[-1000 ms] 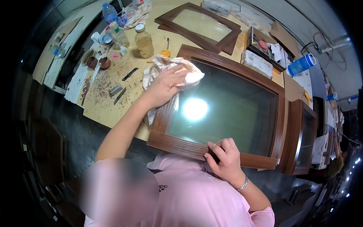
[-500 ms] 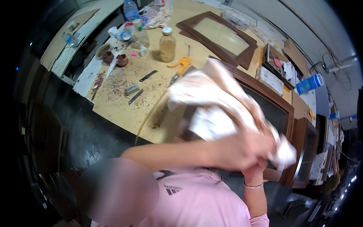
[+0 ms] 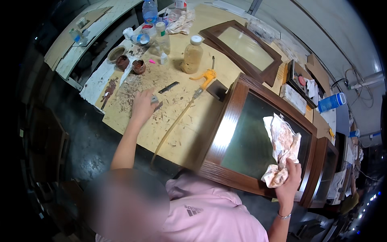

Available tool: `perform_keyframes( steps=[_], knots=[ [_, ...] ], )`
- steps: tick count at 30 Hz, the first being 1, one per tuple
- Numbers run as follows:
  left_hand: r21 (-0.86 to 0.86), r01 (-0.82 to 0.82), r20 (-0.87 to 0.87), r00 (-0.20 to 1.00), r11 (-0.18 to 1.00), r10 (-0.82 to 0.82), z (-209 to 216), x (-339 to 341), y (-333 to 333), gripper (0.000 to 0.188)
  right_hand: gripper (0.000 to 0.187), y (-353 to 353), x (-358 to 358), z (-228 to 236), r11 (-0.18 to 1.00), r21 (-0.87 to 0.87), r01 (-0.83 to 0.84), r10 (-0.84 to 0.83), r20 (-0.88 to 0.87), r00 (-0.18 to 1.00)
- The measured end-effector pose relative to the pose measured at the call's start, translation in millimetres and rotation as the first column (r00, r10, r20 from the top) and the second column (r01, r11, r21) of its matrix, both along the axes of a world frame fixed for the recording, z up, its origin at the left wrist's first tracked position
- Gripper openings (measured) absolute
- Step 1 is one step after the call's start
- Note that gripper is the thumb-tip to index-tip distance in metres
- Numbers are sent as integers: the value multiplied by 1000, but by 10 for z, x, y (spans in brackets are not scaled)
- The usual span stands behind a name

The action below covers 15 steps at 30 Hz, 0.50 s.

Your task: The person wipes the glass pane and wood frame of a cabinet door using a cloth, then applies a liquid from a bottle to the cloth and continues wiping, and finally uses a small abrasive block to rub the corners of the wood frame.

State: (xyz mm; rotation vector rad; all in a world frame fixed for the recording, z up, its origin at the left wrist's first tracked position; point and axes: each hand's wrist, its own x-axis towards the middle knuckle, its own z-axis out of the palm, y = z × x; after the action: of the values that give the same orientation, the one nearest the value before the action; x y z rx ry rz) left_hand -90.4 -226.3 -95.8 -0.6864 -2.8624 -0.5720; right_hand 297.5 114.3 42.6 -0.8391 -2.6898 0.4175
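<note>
My left hand (image 3: 142, 105) is down on the worktable, thumb and fingers closed around a small grey block (image 3: 154, 99) that they partly cover. A dark flat blade (image 3: 159, 106) lies right beside the thumb, and another dark blade (image 3: 168, 87) is just beyond. On the right, my right hand (image 3: 292, 179) grips the lower end of a crumpled white cloth (image 3: 282, 139) with reddish-brown stains. The cloth lies over the dark glass panel (image 3: 250, 135) of a brown wooden framed door (image 3: 229, 121).
An orange air blow gun (image 3: 207, 76) with a hose (image 3: 171, 131) lies mid-table. Beyond stand a jar of tan liquid (image 3: 192, 56), bottles, and small pots of brown paste (image 3: 138, 67). Another framed panel (image 3: 258, 66) lies at the back, near a blue canister (image 3: 331, 102).
The two hands have parted: my left hand has moved from the cloth to the grey block. The cloth, bunched up in the air before, is now down on the glass in my right hand.
</note>
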Motion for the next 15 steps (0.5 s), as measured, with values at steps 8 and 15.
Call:
perform_keyframes(
  steps=[8, 15],
  knots=[
    [742, -125, 514, 737, 658, -439, 461, 286, 511, 31, 46, -86, -80, -331, 992, 84, 97, -89, -100, 991],
    [891, 216, 210, 585, 400, -784, 748, 726, 1343, 35, 42, -164, -179, -384, 955, 269, 125, -99, -110, 989]
  ],
)
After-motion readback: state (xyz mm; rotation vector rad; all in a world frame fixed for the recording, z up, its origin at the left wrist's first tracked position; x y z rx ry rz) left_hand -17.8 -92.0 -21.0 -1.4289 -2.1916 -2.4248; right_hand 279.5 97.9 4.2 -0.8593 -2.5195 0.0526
